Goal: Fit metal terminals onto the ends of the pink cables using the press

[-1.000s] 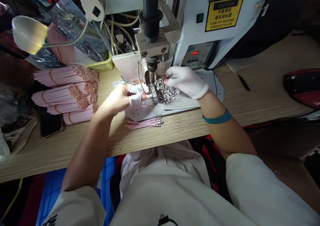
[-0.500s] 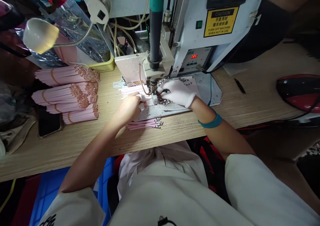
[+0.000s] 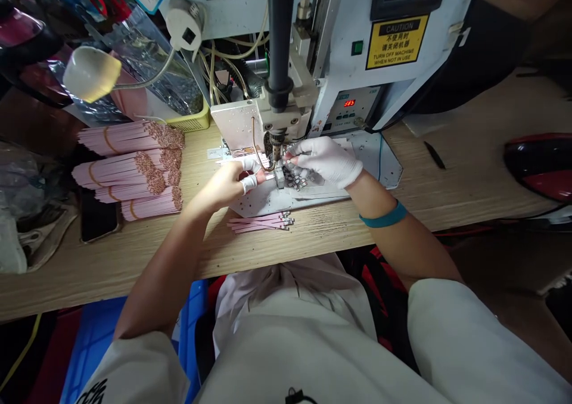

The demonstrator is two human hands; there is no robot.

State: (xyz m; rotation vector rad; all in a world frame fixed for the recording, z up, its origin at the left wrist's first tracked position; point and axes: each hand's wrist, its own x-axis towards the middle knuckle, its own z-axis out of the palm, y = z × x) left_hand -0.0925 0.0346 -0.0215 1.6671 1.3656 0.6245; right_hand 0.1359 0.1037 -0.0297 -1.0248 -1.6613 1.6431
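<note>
My left hand (image 3: 230, 183), with white coverings on some fingers, is closed at the left side of a small metal block (image 3: 279, 176). A short pale end, apparently of a pink wire, sticks out of its pinch toward the block. Across from it, my right hand (image 3: 329, 162) wears a white glove with bare fingertips, pinched together just right of the block; what they hold is too small to make out. Small metal connectors (image 3: 298, 179) lie piled below these fingers. Directly above the block stands the machine's soldering head (image 3: 277, 145).
Pink wires with metal ends (image 3: 261, 221) lie at the base plate's (image 3: 259, 203) front edge. Banded pink wire bundles (image 3: 134, 168) and a phone (image 3: 99, 216) are at left. A lamp (image 3: 89, 73) leans in. The machine's control box (image 3: 351, 109) stands behind, a black pen-like object (image 3: 434, 155) right.
My right hand has drawn slightly up and right from the connector pile, fingertips now pinched beside the block. My left hand has turned, showing its covered fingers. The view has shifted slightly.
</note>
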